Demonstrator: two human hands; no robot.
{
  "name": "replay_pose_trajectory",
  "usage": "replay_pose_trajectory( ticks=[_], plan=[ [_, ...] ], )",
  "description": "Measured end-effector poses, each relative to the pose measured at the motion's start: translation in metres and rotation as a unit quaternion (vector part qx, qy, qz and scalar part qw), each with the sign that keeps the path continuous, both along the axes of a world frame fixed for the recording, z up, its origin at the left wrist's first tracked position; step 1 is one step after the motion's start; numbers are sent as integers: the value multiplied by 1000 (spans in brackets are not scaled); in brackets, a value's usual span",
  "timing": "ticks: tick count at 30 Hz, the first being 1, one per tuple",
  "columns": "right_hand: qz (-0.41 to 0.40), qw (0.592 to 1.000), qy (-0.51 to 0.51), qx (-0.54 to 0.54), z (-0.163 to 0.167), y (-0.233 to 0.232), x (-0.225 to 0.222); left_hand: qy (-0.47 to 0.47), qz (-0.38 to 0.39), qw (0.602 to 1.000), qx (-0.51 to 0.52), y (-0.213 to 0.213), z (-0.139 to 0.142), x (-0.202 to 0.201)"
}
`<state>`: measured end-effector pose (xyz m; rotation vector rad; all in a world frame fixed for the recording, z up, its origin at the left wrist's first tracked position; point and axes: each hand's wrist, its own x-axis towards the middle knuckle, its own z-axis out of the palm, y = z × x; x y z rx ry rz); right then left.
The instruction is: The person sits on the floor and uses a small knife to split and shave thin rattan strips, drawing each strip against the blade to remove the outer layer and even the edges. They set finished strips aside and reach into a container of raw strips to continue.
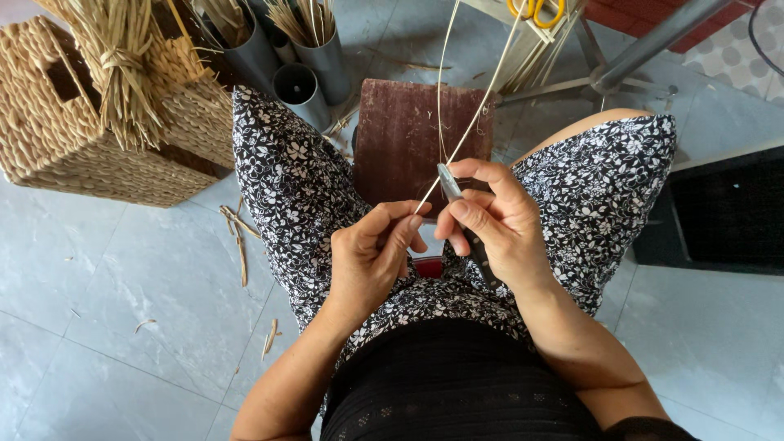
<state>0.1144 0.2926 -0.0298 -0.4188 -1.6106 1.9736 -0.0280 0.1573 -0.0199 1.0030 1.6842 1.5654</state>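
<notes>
My right hand (498,220) grips a small knife (452,184) with a grey blade and a dark handle, blade tip pointing up. My left hand (376,253) pinches the near end of a thin pale strip of cane (469,122) between thumb and forefinger. The strip runs up and away from the blade, past a dark red wooden board (408,139) that stands between my knees. The blade touches the strip where the two hands meet. Both hands are above my lap, which is covered in black and white flowered cloth.
A woven basket (65,139) holding a tied bundle of dry straw (122,65) sits at the upper left. Grey tubes (314,61) with straw stand behind my left knee. Yellow-handled scissors (535,10) lie on a metal-legged stand at top. Straw scraps (238,237) litter the grey tiles.
</notes>
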Motion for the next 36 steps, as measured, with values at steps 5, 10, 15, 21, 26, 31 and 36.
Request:
replay_pose_trajectory(
  ticks=[5,10,15,21,26,31,36],
  plan=[
    [-5,1000,18,22,-5,3,1,-17,-18,1000,-10,-4,1,-4],
    [-49,998,32,-10,-13,13,10,-37,-37,999,-15,-9,-1,-8],
    [-165,981,99,2,1,54,35,-104,-49,993,-38,-19,-7,-14],
    [-147,988,21,32,10,35,36,-160,-38,986,-23,-16,-13,-14],
    [78,995,10,55,-1,5,12,-155,-49,986,-23,-15,-6,-11],
    [68,991,42,108,-8,9,3,-153,-59,986,-25,-15,2,-10],
    [78,992,42,90,-12,8,5,-167,-59,984,-25,-13,1,-11]
  ],
)
